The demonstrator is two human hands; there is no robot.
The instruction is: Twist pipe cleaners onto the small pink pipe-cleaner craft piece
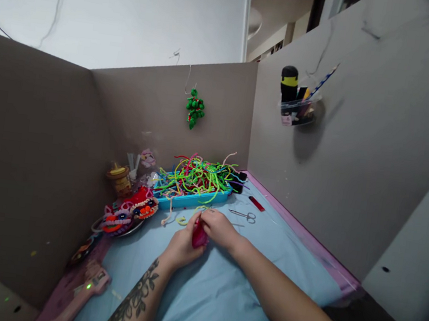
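Observation:
My left hand (183, 245) is closed around a small magenta craft piece (199, 236), whose exact kind I cannot make out. At its upper end, the fingers of my right hand (222, 229) are pinched together against it, and the fingertips are partly hidden. Just beyond my hands stands a blue tray (193, 200) heaped with pipe cleaners (200, 177), mostly green with some red and pink. A short yellow-green curl of pipe cleaner (182, 220) lies close to my left hand. To the right of my hands are small scissors (245, 216) on the light blue cloth (280, 264).
Finished colourful pipe-cleaner pieces (128, 215) sit in a dish at left. A pink glue gun (94, 279) with a green light lies at front left. Behind the scissors is a red strip (257, 203). Grey panels (166, 107) enclose the table; a green ornament (194, 109) and pen cup (298, 111) hang there.

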